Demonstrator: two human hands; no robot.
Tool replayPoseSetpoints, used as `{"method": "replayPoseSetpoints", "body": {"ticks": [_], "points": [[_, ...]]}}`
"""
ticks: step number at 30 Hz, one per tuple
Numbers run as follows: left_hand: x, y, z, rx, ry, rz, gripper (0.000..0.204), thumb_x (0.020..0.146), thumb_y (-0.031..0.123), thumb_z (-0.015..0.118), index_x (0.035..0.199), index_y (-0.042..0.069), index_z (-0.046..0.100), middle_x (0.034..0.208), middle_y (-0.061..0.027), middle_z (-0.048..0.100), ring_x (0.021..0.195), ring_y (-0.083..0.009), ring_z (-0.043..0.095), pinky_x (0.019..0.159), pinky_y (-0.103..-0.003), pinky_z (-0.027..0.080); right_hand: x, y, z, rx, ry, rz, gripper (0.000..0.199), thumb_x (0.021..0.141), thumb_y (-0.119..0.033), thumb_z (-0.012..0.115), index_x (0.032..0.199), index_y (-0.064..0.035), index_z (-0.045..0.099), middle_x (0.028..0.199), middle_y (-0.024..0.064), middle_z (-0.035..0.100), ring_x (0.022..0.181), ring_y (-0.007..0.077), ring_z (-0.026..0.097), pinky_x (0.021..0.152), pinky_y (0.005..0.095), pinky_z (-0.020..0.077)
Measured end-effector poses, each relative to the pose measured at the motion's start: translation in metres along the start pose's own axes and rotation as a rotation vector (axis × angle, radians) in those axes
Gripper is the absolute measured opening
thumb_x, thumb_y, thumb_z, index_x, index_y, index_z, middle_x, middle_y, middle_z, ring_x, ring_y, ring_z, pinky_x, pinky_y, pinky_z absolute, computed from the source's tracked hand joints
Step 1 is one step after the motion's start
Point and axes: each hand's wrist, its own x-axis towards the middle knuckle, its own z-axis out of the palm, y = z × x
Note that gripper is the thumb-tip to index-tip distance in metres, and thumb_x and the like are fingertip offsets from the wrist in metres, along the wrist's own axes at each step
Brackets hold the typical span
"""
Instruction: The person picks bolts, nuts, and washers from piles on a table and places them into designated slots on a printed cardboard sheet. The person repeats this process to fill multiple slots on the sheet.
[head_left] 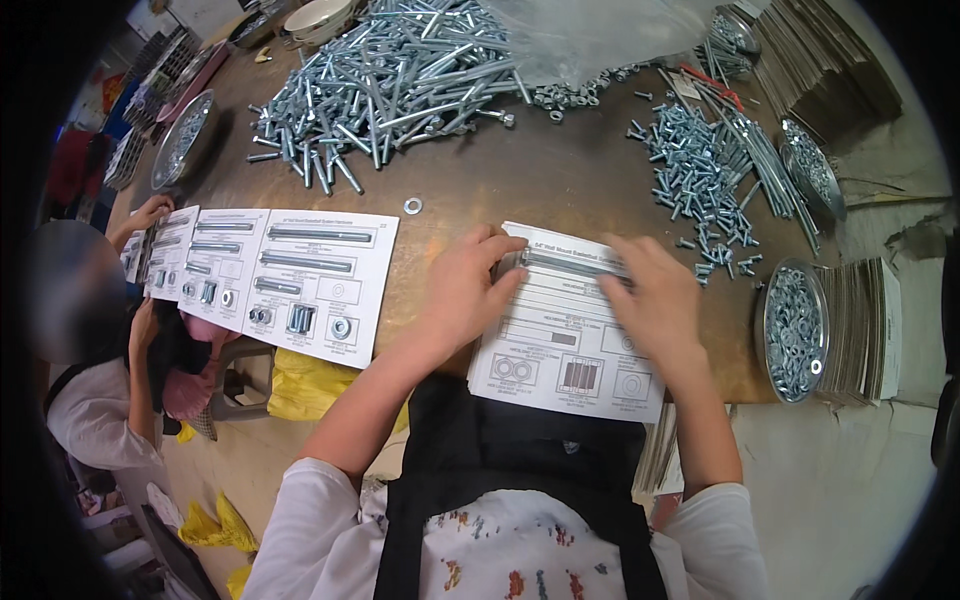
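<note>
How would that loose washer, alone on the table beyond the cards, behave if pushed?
The washer lies flat on the table, so it should slide rather than roll. Looking metallic, it's probably stiff. Tiny beside the left hand, it's likely light.

Left hand (472,285) and right hand (660,300) flank a long bolt (572,263).

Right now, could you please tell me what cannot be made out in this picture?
- Right end of the metal rod on the front sheet: head view, hidden by the right grip, itself blurred.
- How far back the nuts reach: head view, covered by the hazy plastic bag.
- Back of the bolt pile: head view, cut off by the upper edge.
</note>
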Motion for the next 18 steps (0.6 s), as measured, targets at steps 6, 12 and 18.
{"method": "replayPoseSetpoints", "body": {"ticks": [6, 12, 18], "points": [[0.025, -0.027, -0.042, 0.155, 0.177, 0.085, 0.038, 0.089, 0.023, 0.069, 0.122, 0.003, 0.064, 0.11, -0.0164, 0.064, 0.102, -0.0335, 0.063, 0.083, -0.039, 0.052, -0.064, 0.077, -0.038, 0.186, 0.329, 0.439, 0.019, 0.086, -0.003, 0.068, 0.104, 0.0019, 0.071, 0.087, 0.0063, 0.065, 0.071, 0.0108, 0.057, 0.063, 0.0239, 0.0453], [0.093, -0.09, -0.095, 0.79, 0.377, -0.019, 0.025, 0.086, 0.022, 0.07, 0.102, 0.004, 0.063, 0.101, -0.0137, 0.065, 0.092, -0.0363, 0.065, 0.076, -0.046, 0.053, -0.084, 0.093, -0.02, 0.386, 0.321, 0.474, 0.014, 0.092, -0.006, 0.066, 0.102, 0.0018, 0.071, 0.084, -0.0016, 0.062, 0.071, 0.0046, 0.049, 0.062, 0.0207, 0.0397], [0.11, -0.089, -0.104, 0.819, 0.269, -0.06, 0.02, 0.078, 0.019, 0.069, 0.089, 0.002, 0.066, 0.092, -0.0187, 0.069, 0.084, -0.0397, 0.068, 0.074, -0.049, 0.054, -0.073, 0.077, -0.035, 0.375, 0.312, 0.425, 0.012, 0.091, -0.006, 0.066, 0.099, 0.0008, 0.071, 0.077, -0.0038, 0.058, 0.067, 0.0037, 0.045, 0.058, 0.0209, 0.0356]]}}
